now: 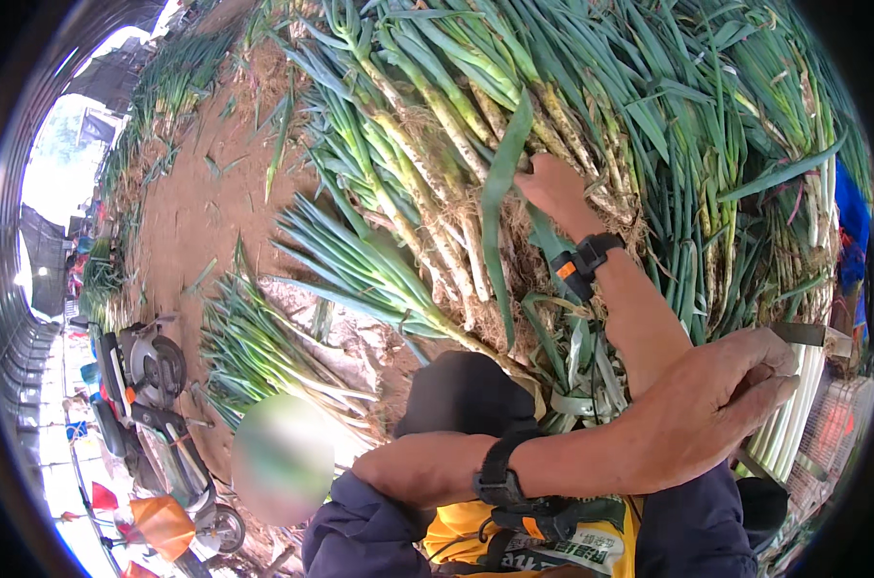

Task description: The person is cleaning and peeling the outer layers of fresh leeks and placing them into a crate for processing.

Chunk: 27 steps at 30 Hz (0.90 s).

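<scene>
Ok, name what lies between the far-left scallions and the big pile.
Brown dirt with loose green leaves, beside the big pile, in the head view.

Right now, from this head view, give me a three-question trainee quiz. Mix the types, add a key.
1. True or false: the right hand is at the green onions.
2. In the picture, which arm passes in front of the other?
A) the right
B) the left
3. Fill in: the strap on the right wrist is ____ in colour.

Key:
1. True.
2. B; its forearm overlaps the other, putting the left hand toward the picture's right.
3. Black.
</scene>
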Each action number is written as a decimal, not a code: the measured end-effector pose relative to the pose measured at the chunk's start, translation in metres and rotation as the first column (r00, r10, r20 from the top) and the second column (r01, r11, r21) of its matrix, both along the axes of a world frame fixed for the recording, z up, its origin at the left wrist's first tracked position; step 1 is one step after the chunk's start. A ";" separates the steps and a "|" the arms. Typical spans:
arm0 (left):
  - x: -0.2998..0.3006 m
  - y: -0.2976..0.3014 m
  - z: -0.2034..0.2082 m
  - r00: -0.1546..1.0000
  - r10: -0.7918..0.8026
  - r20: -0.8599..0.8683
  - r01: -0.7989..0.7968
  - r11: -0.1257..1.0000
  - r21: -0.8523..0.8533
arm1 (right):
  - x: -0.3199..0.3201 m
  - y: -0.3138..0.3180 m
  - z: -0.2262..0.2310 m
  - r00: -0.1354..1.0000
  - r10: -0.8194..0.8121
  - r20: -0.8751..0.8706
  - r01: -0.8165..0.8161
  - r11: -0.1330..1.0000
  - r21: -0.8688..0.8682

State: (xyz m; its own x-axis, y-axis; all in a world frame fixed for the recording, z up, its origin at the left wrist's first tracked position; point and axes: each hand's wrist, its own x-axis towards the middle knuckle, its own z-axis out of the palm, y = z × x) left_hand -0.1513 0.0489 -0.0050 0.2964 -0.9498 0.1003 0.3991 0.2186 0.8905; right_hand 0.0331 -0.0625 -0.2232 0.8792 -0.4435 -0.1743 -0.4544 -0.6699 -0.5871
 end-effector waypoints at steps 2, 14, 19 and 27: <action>0.001 0.002 0.001 0.999 -0.005 -0.049 0.006 1.000 0.003 | 0.001 0.000 0.008 0.999 0.028 -0.035 -0.030 0.998 -0.056; 0.019 0.009 -0.010 0.998 0.050 -0.030 -0.046 0.993 0.113 | -0.100 -0.015 0.068 0.979 -0.162 0.121 0.044 0.757 0.652; 0.024 -0.001 -0.009 0.996 0.066 0.052 -0.070 0.994 0.089 | -0.188 -0.053 0.139 0.745 0.019 0.666 -0.359 0.854 0.377; 0.057 -0.015 -0.038 0.858 0.513 -0.017 -0.502 0.846 0.181 | -0.325 -0.046 0.094 0.962 -0.222 -0.157 0.255 0.535 0.806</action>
State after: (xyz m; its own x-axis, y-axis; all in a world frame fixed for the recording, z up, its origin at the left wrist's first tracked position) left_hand -0.0945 0.0339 -0.0425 0.7421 -0.6656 -0.0783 0.3284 0.2593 0.9083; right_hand -0.2920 -0.1088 -0.1294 0.7496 -0.2901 -0.5950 -0.5524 0.2210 -0.8037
